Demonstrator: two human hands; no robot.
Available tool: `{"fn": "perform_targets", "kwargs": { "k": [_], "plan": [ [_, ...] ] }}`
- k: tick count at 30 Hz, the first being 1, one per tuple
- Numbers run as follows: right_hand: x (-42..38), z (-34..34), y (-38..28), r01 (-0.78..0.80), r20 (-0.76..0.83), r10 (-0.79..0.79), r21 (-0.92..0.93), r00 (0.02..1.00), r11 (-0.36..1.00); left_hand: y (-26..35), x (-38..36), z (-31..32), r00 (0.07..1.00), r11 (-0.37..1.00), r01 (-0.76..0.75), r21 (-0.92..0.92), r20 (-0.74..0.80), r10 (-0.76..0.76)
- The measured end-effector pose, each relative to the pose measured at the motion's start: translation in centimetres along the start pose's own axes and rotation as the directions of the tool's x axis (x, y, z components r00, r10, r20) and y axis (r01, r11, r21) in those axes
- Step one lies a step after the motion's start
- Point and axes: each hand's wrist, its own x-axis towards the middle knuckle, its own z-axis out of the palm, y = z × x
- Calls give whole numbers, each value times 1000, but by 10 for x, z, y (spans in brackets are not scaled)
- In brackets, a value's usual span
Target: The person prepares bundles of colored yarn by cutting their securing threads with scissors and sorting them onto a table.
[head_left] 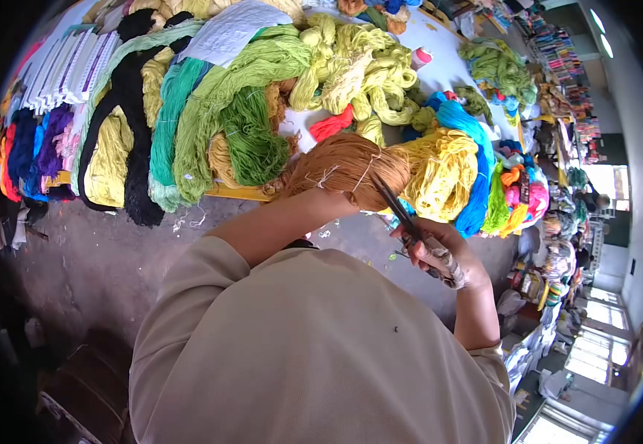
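My right hand [440, 248] is closed around the handles of a pair of dark scissors [393, 198], whose grips look wrapped in pale material. The blades point up and left onto a brown yarn hank [343, 169] bound with thin pale ties. Against the near side of that hank is my left hand [342, 202], gripping it from below; most of its fingers are hidden by the yarn. A yellow yarn hank [443, 172] lies just right of the brown one, with a blue hank [476, 189] beyond it.
Green hanks [251, 137], black yarn [127, 126] and pale yellow-green hanks [366, 74] cover much of the table. A written paper sheet [232, 31] rests on the yarn. Small red yarn [332, 123] and a thread cone [421, 57] lie behind. White stacked packs [66, 70] stand left.
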Motion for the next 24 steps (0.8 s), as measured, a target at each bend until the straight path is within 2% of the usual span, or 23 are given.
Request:
{"fn": "perform_targets", "kwargs": {
  "k": [4,10,15,21,22,23,24],
  "plan": [
    [2,-1,3,-53,11,53,-20,999,998,-13,9,26,1000,978,12,-206,-22,-17],
    [5,0,6,-15,22,17,-62,1000,998,-36,-3,69,998,867,20,-498,-37,-44],
    [1,-4,10,-8,13,9,-67,1000,998,-63,-14,100,996,709,18,-705,-48,-73],
    [8,-3,13,26,-6,-26,-88,1000,996,-91,-23,139,995,458,16,-889,-31,-95],
    [11,-2,13,37,-1,-37,-90,999,995,-74,-26,125,970,958,-59,-280,-244,-12],
    [15,-2,16,78,-18,-81,-107,997,991,-59,-23,109,992,966,-32,-257,-126,-1],
    [19,-1,19,75,-32,-79,-104,996,992,-31,-24,66,1000,973,-9,-232,-5,8]
  ]
}}
